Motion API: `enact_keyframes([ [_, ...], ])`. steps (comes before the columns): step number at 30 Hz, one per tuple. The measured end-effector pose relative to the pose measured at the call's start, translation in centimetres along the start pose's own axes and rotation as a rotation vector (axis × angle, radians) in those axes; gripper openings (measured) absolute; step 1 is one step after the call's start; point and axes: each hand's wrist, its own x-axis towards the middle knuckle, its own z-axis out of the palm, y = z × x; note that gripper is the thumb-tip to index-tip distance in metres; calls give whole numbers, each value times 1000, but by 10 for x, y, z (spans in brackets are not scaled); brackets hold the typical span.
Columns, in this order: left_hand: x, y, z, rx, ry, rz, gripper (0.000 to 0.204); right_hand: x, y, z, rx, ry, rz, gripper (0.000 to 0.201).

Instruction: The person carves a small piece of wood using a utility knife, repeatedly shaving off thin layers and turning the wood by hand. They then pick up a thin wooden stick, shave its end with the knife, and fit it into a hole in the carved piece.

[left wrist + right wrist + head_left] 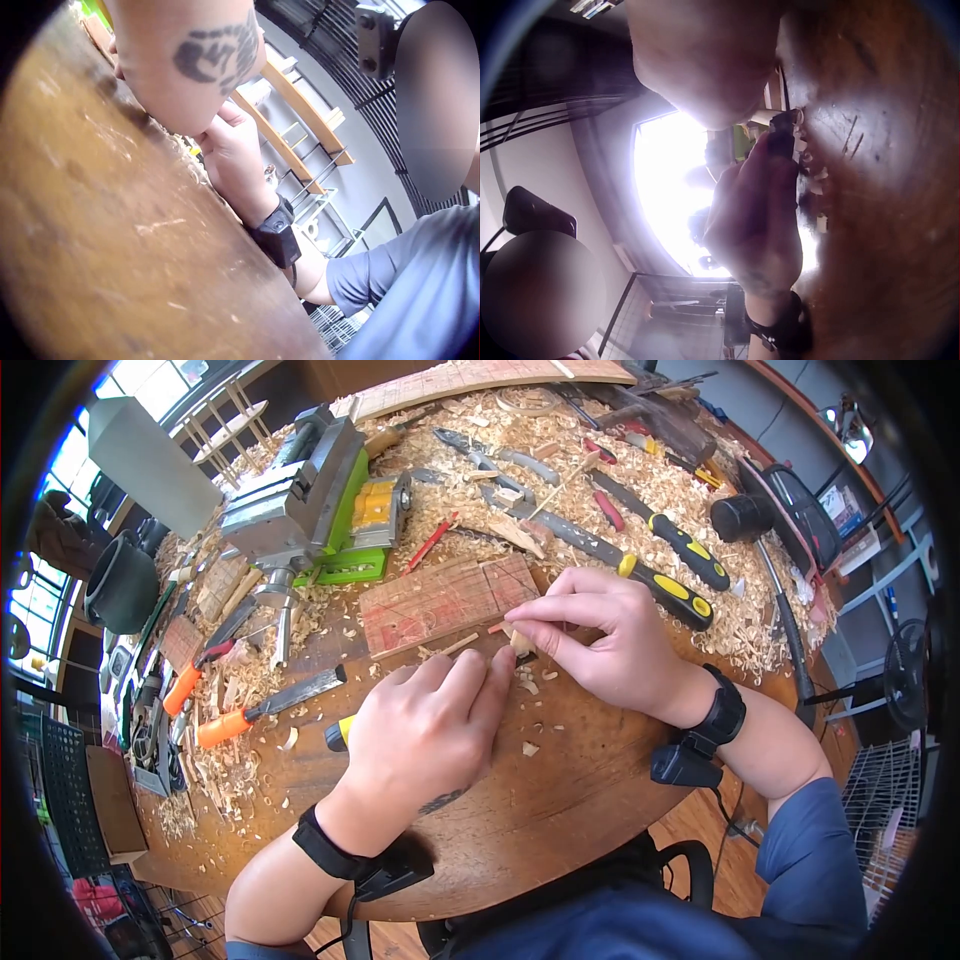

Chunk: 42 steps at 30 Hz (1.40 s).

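Observation:
In the head view my left hand [420, 725] is curled low over the bench, gripping a chisel with a yellow and black handle [337, 734]. Most of the chisel is hidden under the hand, and its dark end shows near the fingertips. My right hand [615, 640] pinches a small pale piece of wood [520, 643] between thumb and fingers, right at that dark end. Just beyond both hands lies a flat wooden board [430, 608] with red marks. The right wrist view shows the left hand [754, 217] with the dark tool end [782, 127] at its fingertips.
A metal vise [275, 510] on a green base [350, 565] stands back left. Orange-handled chisels [225, 727] lie left. Yellow-black chisels [670, 595] and a black mallet [742, 517] lie right among wood shavings [590, 490]. The round table's edge [560, 875] curves close to the body.

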Motion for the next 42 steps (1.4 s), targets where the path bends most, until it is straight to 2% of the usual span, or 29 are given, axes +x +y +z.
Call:
enact_keyframes([
  [7,-3,-3,1,-1,15,5,51,4,4,-1,13,-21,-32,11],
  [10,-5,-4,2,-33,47,12,51,6,1,-5,50,-68,4,10],
  [12,-6,-4,1,-37,51,14,51,5,1,-5,162,-129,114,10],
  [26,-5,-8,-1,-70,108,0,52,5,2,-10,184,-120,202,10],
  [28,-2,-11,5,-54,237,35,41,5,2,-9,190,-123,211,10],
  [34,-2,-11,5,-61,221,32,38,6,1,-9,217,-116,244,14],
  [41,-1,-4,-1,-73,131,-18,31,4,0,-9,176,-109,179,9],
  [42,-2,-3,-2,-66,72,-4,41,4,0,-9,186,-110,182,9],
])
